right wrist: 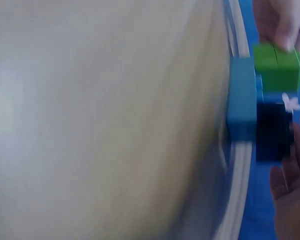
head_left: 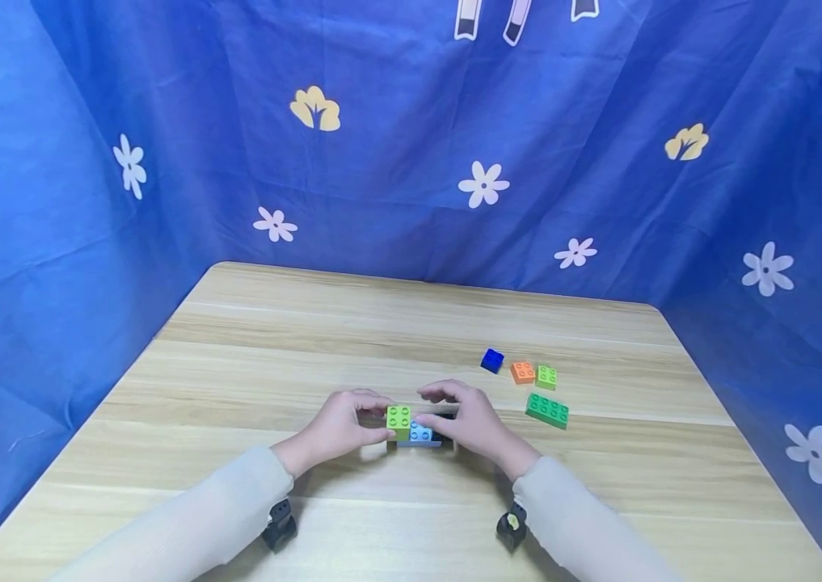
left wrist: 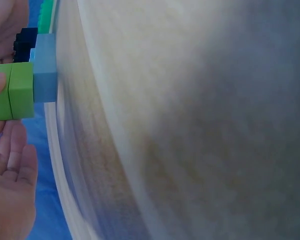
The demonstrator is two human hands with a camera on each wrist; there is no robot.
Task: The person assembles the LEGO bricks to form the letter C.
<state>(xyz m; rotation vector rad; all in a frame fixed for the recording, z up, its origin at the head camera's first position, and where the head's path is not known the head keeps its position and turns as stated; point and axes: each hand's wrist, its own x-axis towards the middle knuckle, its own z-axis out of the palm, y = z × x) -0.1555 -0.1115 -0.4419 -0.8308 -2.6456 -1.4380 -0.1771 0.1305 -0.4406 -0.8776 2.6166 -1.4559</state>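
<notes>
Near the table's front middle is a small build: a long light blue brick (head_left: 421,433) at the bottom, two stacked lime green bricks (left wrist: 21,92) on its left end and a dark brick (right wrist: 273,131) on its right end. My left hand (head_left: 338,427) pinches the lime green stack, its thumb on the near side. My right hand (head_left: 474,425) is at the other end, thumb and fingers apart, with the thumb over the light blue studs. In the head view this hand hides most of the dark brick. Whether its fingers touch that brick I cannot tell.
To the right on the wooden table (head_left: 294,323) lie a dark blue brick (head_left: 492,360), an orange brick (head_left: 523,372), a small lime brick (head_left: 546,377) and a longer green brick (head_left: 547,410). Blue patterned cloth (head_left: 396,210) hangs behind and at both sides.
</notes>
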